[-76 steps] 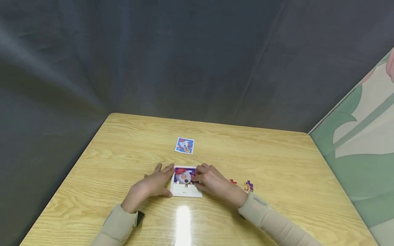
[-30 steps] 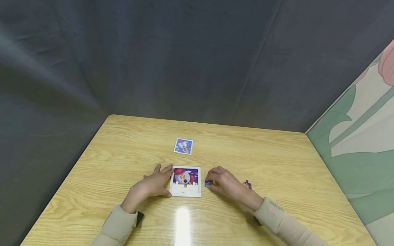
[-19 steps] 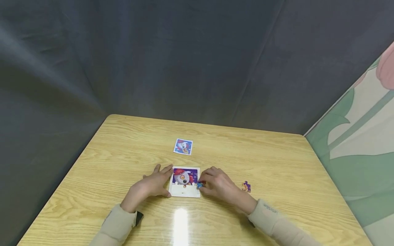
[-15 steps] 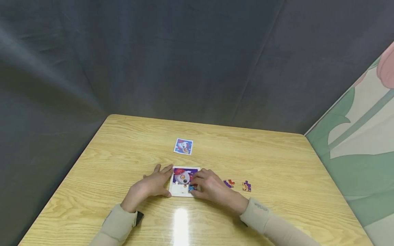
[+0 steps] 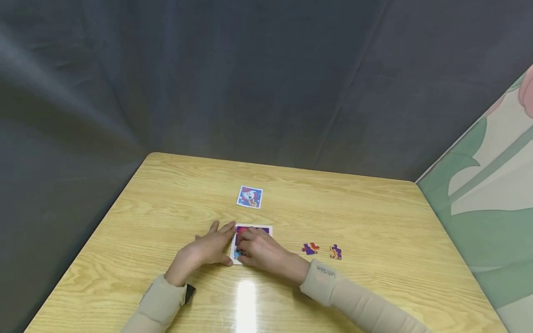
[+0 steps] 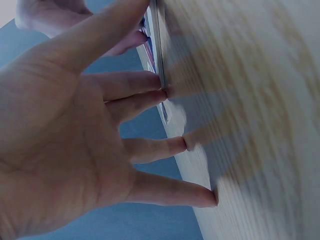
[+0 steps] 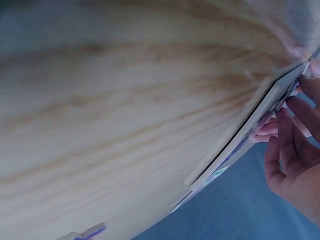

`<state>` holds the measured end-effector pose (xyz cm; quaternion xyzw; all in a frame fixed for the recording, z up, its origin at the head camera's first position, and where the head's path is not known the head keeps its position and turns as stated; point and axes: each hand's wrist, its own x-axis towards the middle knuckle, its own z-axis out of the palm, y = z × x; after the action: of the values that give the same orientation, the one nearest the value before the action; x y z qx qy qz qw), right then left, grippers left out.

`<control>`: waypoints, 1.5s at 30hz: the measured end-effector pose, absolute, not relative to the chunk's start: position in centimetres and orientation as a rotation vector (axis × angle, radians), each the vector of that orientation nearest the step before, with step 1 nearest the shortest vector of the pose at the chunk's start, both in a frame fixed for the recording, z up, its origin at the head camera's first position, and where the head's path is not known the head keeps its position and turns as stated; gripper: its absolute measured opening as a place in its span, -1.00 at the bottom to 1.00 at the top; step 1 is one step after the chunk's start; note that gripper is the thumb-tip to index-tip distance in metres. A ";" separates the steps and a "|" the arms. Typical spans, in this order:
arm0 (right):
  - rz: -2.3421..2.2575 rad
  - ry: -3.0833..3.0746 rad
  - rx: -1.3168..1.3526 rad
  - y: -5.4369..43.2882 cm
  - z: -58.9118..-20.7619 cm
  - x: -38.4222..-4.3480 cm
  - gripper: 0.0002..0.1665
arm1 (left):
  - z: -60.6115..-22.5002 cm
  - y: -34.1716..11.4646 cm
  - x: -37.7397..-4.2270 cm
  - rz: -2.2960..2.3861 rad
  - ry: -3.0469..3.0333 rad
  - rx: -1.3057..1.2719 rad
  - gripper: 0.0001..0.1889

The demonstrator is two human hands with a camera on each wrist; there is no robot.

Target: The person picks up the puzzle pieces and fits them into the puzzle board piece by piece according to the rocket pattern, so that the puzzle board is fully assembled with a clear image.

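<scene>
A shallow white-framed jigsaw tray (image 5: 271,227) lies on the table in the head view, its picture partly covered by my right hand. My left hand (image 5: 206,251) braces the tray's left edge with thumb and spread fingers; the left wrist view shows fingertips (image 6: 212,197) down on the wood. Over the tray, my right hand (image 5: 262,249) pinches a blue puzzle piece (image 5: 238,254) at the lower left corner. Curled right fingers (image 7: 287,140) show in the right wrist view, right at the tray's surface. Most of the piece is hidden under them.
Two loose puzzle pieces lie right of the tray: a purple and red one (image 5: 310,249) and a purple and orange one (image 5: 335,251). Behind the tray is a small picture card (image 5: 250,197). A dark curtain (image 5: 266,83) hangs beyond the wooden table (image 5: 354,208).
My right hand took the blue puzzle piece from the table right of the tray and carried it left across to the lower left corner. My left hand has stayed at the tray's edge.
</scene>
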<state>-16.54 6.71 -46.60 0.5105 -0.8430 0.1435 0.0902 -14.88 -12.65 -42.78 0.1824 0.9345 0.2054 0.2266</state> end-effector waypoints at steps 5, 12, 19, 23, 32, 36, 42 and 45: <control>0.475 -2.538 1.525 6.8 -46.7 -16.3 -0.84 | -42.8 -12.8 -14.9 0.553 2.582 0.500 -0.09; 0.453 -2.584 1.473 6.8 -46.6 -15.7 -0.78 | -42.9 -12.7 -14.9 0.540 2.589 0.510 -0.08; 0.370 -2.598 1.440 6.8 -46.4 -15.3 -0.74 | -42.9 -12.6 -15.0 0.545 2.595 0.512 -0.08; 0.392 -2.601 1.457 6.9 -46.4 -15.3 -0.73 | -42.8 -12.6 -15.0 0.547 2.590 0.512 -0.08; 0.132 -2.551 1.455 6.6 -46.6 -14.9 -0.80 | -42.6 -12.6 -14.9 0.549 2.586 0.511 -0.09; 0.100 -2.567 1.447 6.5 -46.5 -14.9 -0.80 | -42.6 -12.7 -15.0 0.548 2.587 0.512 -0.10; 0.401 -2.585 1.441 7.5 -46.0 -15.6 -0.77 | -42.9 -12.7 -15.1 0.537 2.591 0.514 -0.09; 0.534 -2.556 1.378 8.7 -45.6 -16.0 -0.78 | -43.0 -12.6 -15.1 0.532 2.601 0.517 -0.08</control>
<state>-16.02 8.73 -45.61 0.4647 -0.8618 0.1800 0.0946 -15.05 -12.65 -42.97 0.1868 0.9388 0.1921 0.2167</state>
